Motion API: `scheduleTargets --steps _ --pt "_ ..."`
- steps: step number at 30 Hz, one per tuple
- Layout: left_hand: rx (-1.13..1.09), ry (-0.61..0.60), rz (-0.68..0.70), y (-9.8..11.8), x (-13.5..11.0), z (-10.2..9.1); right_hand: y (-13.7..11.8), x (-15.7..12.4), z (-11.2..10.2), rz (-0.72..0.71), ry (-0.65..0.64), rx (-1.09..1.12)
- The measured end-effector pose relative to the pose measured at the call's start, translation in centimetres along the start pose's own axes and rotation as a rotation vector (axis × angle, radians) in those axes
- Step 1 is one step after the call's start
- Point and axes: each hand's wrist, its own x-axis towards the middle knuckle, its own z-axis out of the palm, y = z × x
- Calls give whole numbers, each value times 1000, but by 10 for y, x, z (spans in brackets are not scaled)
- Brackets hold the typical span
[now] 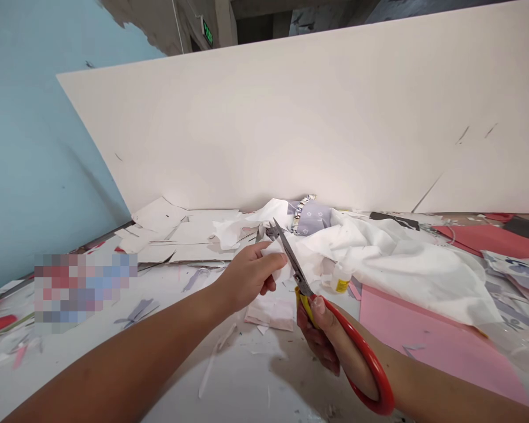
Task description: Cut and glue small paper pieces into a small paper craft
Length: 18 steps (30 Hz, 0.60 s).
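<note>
My left hand (251,273) pinches a small piece of white paper (277,249) above the middle of the worktop. My right hand (328,329) grips scissors (304,285) with red and yellow handles. Their blades point up and away, slightly parted, and lie right beside the white piece; I cannot tell whether they touch it. Below my left hand, a small pale pink folded piece (271,314) rests on the table. A little glue bottle (341,276) with a yellow label stands beyond my right hand.
White fabric (405,264) lies bunched at the right, next to a lavender patterned piece (315,218). Pink sheets (423,335) and red sheets (489,239) lie at the right. White cardboard (198,229) sits at back left. A tall white board (291,129) stands behind. Scraps litter the table (171,346).
</note>
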Motion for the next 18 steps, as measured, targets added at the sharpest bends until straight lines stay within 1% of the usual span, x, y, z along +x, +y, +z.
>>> scheduleTargets --steps 2,3,6,10,14,18 --pt "25 46 26 0 -1 0 1 -1 0 3 34 -25" --pt "48 61 39 0 -1 0 -1 -2 -1 16 30 -51" --pt "98 82 55 1 -2 1 -13 -7 -4 33 -19 -109" --pt "84 78 52 3 -2 1 -26 -11 -7 16 -52 -102" --pt "17 75 44 2 0 0 -22 -10 -8 9 -75 -115" --pt "-38 90 32 0 2 -2 -12 -7 -7 15 -44 -104"
